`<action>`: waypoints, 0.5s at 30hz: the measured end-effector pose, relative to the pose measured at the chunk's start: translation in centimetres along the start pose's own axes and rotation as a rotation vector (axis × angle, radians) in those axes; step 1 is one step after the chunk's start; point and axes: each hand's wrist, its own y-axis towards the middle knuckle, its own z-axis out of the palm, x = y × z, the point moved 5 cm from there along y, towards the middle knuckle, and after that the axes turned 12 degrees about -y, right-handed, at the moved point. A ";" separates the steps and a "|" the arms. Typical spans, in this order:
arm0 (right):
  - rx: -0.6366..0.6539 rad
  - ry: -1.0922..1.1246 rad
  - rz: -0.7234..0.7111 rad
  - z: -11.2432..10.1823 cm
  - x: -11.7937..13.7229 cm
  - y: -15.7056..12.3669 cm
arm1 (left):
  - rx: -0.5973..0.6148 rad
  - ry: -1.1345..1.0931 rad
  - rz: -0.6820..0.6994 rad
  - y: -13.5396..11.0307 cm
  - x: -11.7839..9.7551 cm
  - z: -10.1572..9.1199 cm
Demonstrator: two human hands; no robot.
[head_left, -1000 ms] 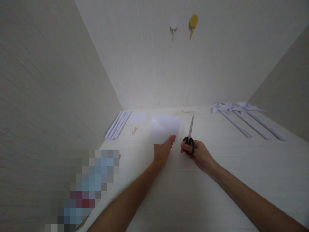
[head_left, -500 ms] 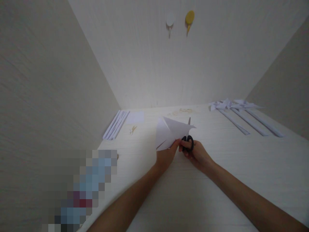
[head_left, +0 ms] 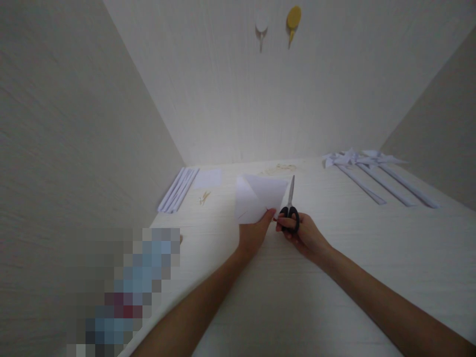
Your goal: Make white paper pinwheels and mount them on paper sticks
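A white sheet of paper, with slits cut in from its corners, is pinched by my left hand along its lower right edge. My right hand has its fingers through the black handles of a pair of scissors. The blades are together and point up, away from me. They stand just to the right of the paper, apart from its edge. The fingers of my left hand beneath the sheet are hidden.
Rolled paper sticks lie at the left beside a flat paper square and several small wooden sticks. Paper pinwheels on sticks lie at the right. Thin pale bits lie near the back wall, which bears a yellow hook and a white hook.
The scissors have come out of the paper's right side and their blades now show fully. The paper has shifted slightly left and lies flatter to view in my left hand.
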 end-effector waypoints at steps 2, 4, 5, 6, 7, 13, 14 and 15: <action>-0.008 -0.007 -0.006 0.0 0.1 -0.1 | -0.001 -0.005 -0.035 0.1 0.0 0.0; -0.017 -0.014 -0.014 -0.1 0.1 -0.1 | -0.008 -0.018 -0.051 0.2 -0.1 0.0; -0.020 -0.016 -0.016 -0.1 0.0 0.0 | -0.013 -0.029 -0.057 0.2 -0.2 0.0; -0.022 -0.019 -0.017 -0.1 0.0 0.0 | -0.019 -0.042 -0.063 0.2 -0.3 0.0; -0.023 -0.022 -0.021 -0.1 -0.1 0.0 | -0.025 -0.056 -0.069 0.2 -0.4 0.0; -0.020 -0.054 -0.057 -0.1 -0.1 0.3 | 0.032 -0.074 -0.120 0.1 -0.6 0.3; -0.024 -0.058 -0.061 -0.2 -0.1 0.3 | 0.036 -0.073 -0.129 0.1 -0.5 0.3; -0.026 -0.061 -0.062 -0.2 -0.1 0.3 | 0.037 -0.072 -0.135 0.1 -0.5 0.3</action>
